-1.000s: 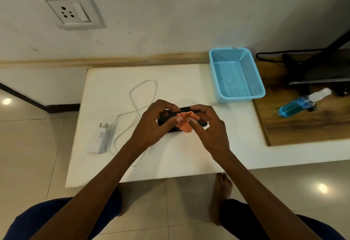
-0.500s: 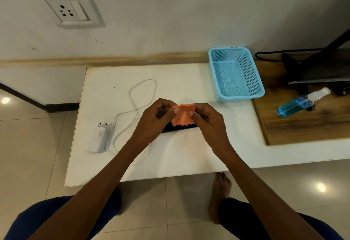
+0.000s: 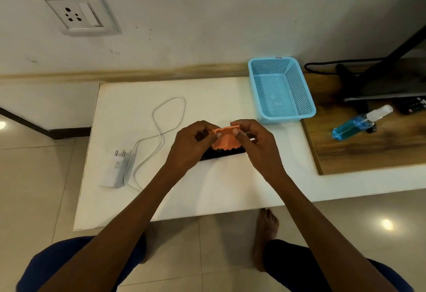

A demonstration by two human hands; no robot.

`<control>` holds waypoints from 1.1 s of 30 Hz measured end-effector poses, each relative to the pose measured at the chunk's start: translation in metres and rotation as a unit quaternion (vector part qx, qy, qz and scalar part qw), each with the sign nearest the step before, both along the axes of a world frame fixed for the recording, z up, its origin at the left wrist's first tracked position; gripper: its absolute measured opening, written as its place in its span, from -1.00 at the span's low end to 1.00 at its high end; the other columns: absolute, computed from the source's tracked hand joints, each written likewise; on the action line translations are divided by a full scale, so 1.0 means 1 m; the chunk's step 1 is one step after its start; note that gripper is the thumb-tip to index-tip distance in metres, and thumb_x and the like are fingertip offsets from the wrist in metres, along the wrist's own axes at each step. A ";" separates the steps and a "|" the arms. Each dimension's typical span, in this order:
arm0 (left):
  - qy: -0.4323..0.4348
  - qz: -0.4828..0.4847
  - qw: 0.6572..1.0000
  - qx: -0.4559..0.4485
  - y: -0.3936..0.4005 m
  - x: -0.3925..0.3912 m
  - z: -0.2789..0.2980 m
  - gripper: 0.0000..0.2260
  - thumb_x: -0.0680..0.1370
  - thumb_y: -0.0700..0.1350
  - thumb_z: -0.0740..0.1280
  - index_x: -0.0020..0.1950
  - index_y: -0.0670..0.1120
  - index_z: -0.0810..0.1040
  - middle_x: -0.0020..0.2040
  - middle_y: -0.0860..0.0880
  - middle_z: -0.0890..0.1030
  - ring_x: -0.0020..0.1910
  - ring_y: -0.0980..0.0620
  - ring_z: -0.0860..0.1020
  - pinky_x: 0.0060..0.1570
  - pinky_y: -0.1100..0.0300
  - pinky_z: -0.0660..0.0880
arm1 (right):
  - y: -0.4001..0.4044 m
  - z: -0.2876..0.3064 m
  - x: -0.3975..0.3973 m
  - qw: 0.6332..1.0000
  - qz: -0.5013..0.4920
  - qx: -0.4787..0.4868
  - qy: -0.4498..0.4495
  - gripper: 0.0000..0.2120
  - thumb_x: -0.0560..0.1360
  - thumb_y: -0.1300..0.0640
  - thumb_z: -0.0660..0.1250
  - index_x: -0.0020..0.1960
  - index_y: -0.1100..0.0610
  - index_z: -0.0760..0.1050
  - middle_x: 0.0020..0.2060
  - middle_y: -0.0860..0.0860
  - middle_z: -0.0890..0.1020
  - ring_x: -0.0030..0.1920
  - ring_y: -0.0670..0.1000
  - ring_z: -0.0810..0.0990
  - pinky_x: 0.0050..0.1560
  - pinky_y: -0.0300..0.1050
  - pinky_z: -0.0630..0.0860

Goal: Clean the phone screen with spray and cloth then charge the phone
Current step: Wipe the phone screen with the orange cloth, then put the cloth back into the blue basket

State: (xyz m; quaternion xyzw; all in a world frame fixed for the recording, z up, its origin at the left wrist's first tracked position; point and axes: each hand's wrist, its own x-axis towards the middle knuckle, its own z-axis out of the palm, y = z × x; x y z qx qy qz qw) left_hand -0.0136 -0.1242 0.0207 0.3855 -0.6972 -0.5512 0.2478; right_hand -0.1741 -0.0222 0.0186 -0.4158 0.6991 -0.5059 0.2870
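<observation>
Both hands held the orange cloth (image 3: 224, 140) above the phone (image 3: 221, 153), which lay flat on the white surface (image 3: 207, 188). The left hand (image 3: 191, 144) and the right hand (image 3: 255, 139) each pinched an upper corner between thumb and fingers, so the cloth hung spread. The spray (image 3: 359, 123) lay well apart on the wooden board. The charger (image 3: 117, 167) lay unplugged, its cable (image 3: 161, 125) loose. Wiping seemed unfinished or just ending; charging was not yet begun.
</observation>
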 end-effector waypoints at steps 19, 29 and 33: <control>-0.025 -0.077 0.988 -0.131 0.038 -0.111 -0.012 -0.61 0.63 -0.08 0.27 0.46 0.03 0.39 0.40 0.06 0.48 0.27 0.06 0.46 0.28 0.24 0.32 | 0.020 0.023 -0.116 0.981 -0.175 -0.005 0.082 -0.79 0.59 0.00 0.33 0.19 0.02 0.60 0.22 -0.03 0.63 0.19 -0.09 0.58 0.03 -0.39 0.54; -0.138 -0.072 0.966 -0.207 0.047 -0.116 -0.025 -0.52 0.61 0.00 0.28 0.53 -0.02 0.30 0.56 -0.02 0.24 0.51 -0.04 0.27 0.47 -0.01 0.24 | -0.004 0.009 -0.132 0.982 -0.158 0.024 0.098 -0.87 0.59 0.10 0.36 0.12 0.01 0.61 0.20 -0.05 0.63 0.15 -0.10 0.59 0.00 -0.36 0.58; -0.166 -0.062 0.960 -0.215 0.046 -0.117 -0.029 -0.51 0.62 0.04 0.25 0.53 -0.03 0.28 0.55 -0.03 0.27 0.51 -0.04 0.27 0.47 0.01 0.20 | -0.024 0.006 -0.132 0.986 -0.134 0.006 0.102 -0.88 0.60 0.13 0.33 0.10 -0.01 0.60 0.16 -0.08 0.65 0.17 -0.12 0.57 0.09 -0.29 0.57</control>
